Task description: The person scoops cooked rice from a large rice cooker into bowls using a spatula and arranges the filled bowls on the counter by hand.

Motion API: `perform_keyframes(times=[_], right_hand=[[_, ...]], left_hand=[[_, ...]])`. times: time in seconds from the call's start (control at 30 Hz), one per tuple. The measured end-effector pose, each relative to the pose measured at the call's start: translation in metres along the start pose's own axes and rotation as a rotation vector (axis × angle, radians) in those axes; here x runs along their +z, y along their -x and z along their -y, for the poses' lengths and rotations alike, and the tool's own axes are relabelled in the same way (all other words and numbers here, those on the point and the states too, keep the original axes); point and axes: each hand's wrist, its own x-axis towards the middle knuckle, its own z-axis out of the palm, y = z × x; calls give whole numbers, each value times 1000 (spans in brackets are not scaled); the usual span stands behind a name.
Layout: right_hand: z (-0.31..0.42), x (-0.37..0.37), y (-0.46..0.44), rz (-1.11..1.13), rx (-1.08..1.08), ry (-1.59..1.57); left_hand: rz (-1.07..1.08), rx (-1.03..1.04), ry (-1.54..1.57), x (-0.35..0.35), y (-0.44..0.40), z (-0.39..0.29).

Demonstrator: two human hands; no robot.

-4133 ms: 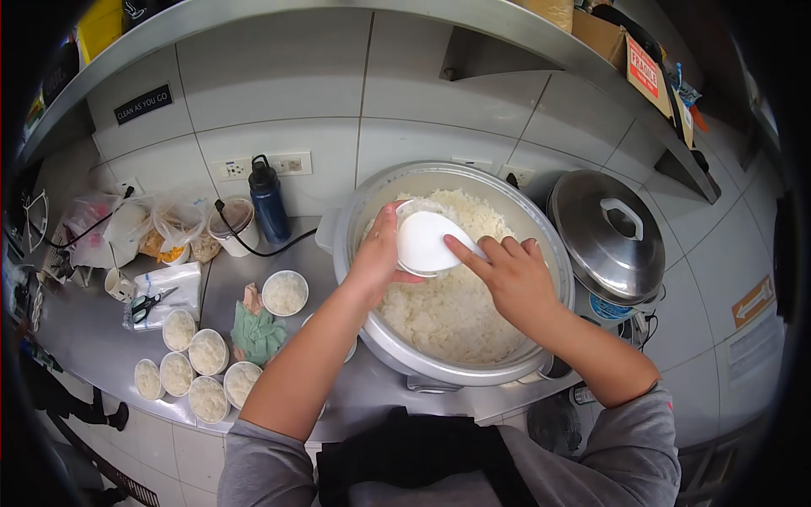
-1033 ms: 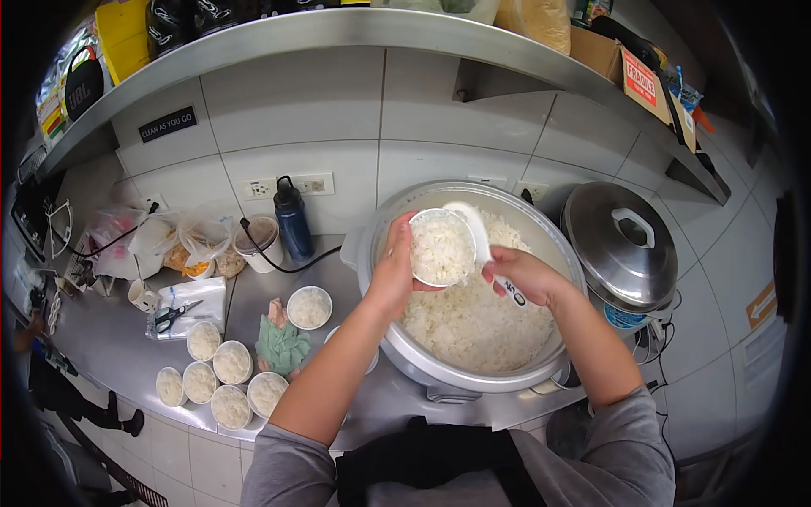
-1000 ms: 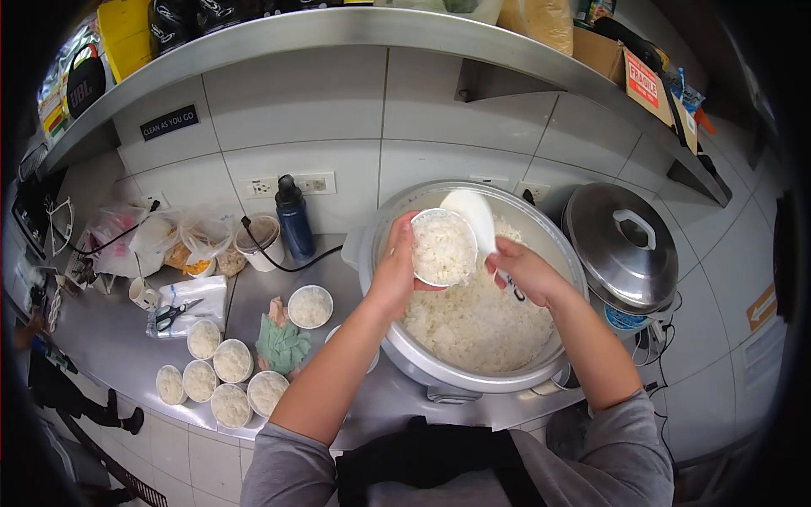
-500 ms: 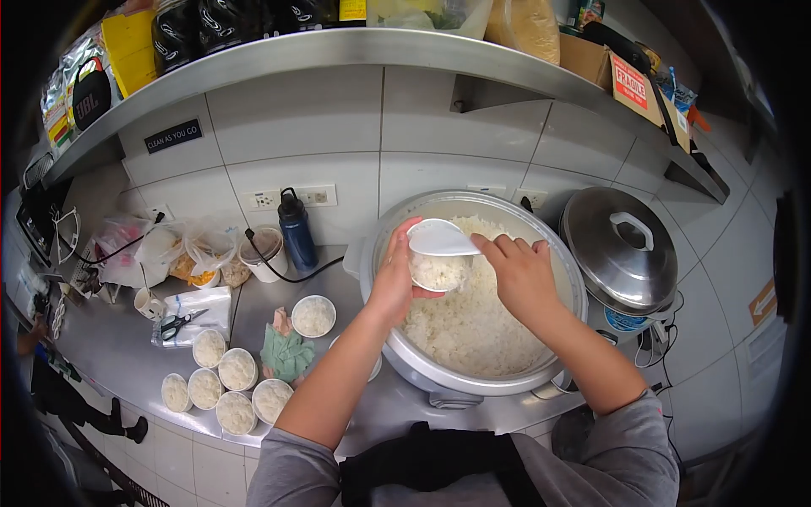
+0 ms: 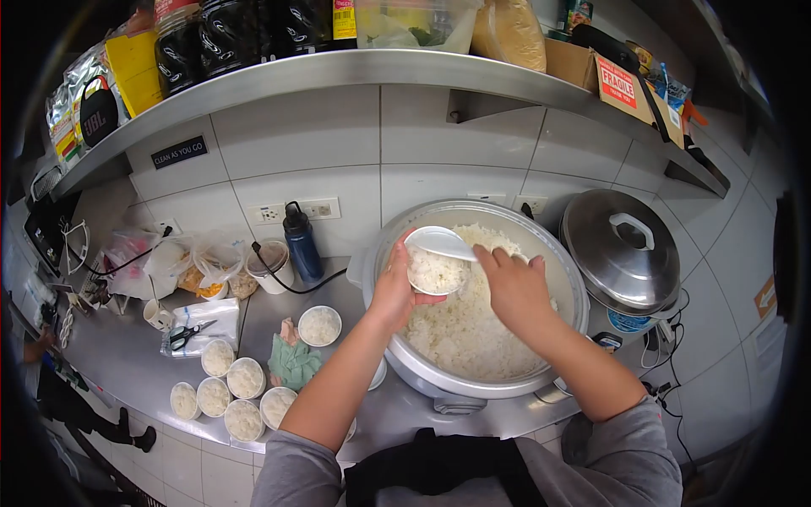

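Note:
My left hand (image 5: 395, 287) is wrapped round a small white cup (image 5: 437, 290) of rice, held above the large rice pot (image 5: 397, 359). In my right hand (image 5: 513, 287) is a white rice paddle (image 5: 443, 242), gripped by its handle. Its blade lies across the top of the cup, against the rice at the far rim. Below both hands, loose cooked rice (image 5: 481, 338) fills much of the pot.
Several rice-filled cups (image 5: 245, 378) stand at the left front, near a green cloth (image 5: 293, 363). Scissors (image 5: 187, 336) lie on plastic bags. Behind stands a blue bottle (image 5: 302, 245). A lidded metal pot (image 5: 621, 249) is at right; a shelf (image 5: 380, 68) overhangs the counter.
The paddle's blade has tilted slightly over the cup, leaving more of the rice visible. Both hands stay nearly in place, while the whole view has shifted a little.

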Motion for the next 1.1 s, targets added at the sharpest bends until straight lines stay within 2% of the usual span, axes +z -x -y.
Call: perform_keyframes(times=[0.03,0.1,0.13,0.23,0.3,0.37,0.4,0.43,0.5,0.53,0.57,0.63,0.67,0.7,0.8,0.87,0.9,0.97,1.0,1.03,1.1], right_hand=[[-1,1,0,-3,-3,-5],[-12,1,-1,4,18,-304],[-21,1,-3,-99,58,-470],[-27,-7,4,-131,119,-359],[-15,-4,12,-168,42,-252],[-8,-17,18,-153,41,-441],[-14,-4,20,-355,87,-685],[-20,-2,25,-363,79,-690],[-28,1,35,130,406,-1044],[-18,5,45,112,286,-1077],[-9,3,50,113,275,-1079],[18,-21,60,-282,191,-752],[18,-32,63,-219,103,-625],[16,-34,64,-219,98,-632],[1,-38,67,-248,-27,-528],[-19,-36,69,-14,285,-1331],[-27,-31,71,-8,270,-1334],[-35,-15,76,299,396,-1631],[-32,-3,79,421,344,-1617],[-21,3,81,424,335,-1620],[23,4,83,-461,-76,-910]], left_hand=[[-4,2,-4,0,1,0],[-20,18,-3,4,3,-4],[-20,24,-8,8,5,-8],[-28,51,81,22,14,-17],[-4,-6,234,34,17,-20],[-41,55,268,51,27,-14],[-82,110,307,58,33,-9],[-84,122,301,64,38,-4],[-105,162,349,73,45,4],[-111,175,348,77,48,6],[-123,205,346,82,51,8],[-143,234,342,87,57,12],[-108,269,325,87,58,15],[-74,303,308,87,60,17],[-100,264,384,82,69,23],[-122,285,400,86,81,20],[-139,300,423,87,86,20],[-145,327,414,86,93,24],[-139,341,403,86,96,25],[-144,348,399,92,100,23],[-285,384,293,105,111,20]])
